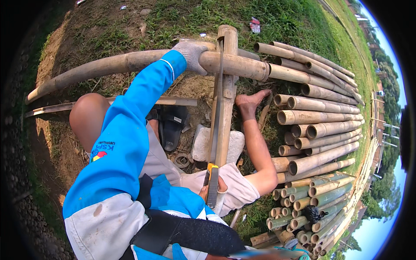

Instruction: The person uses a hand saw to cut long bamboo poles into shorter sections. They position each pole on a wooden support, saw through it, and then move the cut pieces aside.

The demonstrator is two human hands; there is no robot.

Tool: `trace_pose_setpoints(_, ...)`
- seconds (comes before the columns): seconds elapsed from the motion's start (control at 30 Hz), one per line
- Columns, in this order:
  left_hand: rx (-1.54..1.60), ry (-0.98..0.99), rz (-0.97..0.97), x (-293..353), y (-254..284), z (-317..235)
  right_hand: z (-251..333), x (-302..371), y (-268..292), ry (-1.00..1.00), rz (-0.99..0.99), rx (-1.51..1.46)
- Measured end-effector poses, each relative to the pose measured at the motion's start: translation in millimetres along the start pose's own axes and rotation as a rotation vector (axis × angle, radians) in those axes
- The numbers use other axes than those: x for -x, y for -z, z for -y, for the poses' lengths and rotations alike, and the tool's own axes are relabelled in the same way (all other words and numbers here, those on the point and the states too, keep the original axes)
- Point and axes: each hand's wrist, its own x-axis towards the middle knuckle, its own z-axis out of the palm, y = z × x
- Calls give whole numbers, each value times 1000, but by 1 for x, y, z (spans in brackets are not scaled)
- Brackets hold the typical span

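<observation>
A long bamboo pole (130, 62) lies crosswise in front of me, resting on an upright-looking wooden support (226, 102). My left hand (192, 56), in a grey knit glove, is wrapped round the pole just left of the support. Low in front of my body, my right hand (222, 185) grips the yellow and black handle of a handsaw (216, 117). The long blade points away from me and crosses the pole close to its right end. Whether the teeth have cut into the bamboo cannot be made out.
Stacks of cut bamboo poles (327, 117) fill the right side, with greener ones (331, 197) nearer. A pale block (236, 145) stands by the support. Close by are my bare foot (250, 103), a black sandal (172, 128) and a split bamboo strip (173, 101).
</observation>
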Motion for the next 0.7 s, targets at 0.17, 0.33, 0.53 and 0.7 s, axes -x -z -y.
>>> trace_pose_setpoints(0.17, -25, 77, -29, 9, 1, -12, 44, -225, -56, 0, 72, -144)
trace_pose_setpoints(0.33, -100, 24, -111, 15, -5, -19, 8, -237, -79, 112, 102, -208)
trace_pose_setpoints(0.53, -110, 58, 92, -4, 2, -7, -1, 1, 7, 80, 7, -39)
trace_pose_setpoints(0.7, -106, 97, 63, -7, 3, -9, 39, -94, -6, 240, -17, 36)
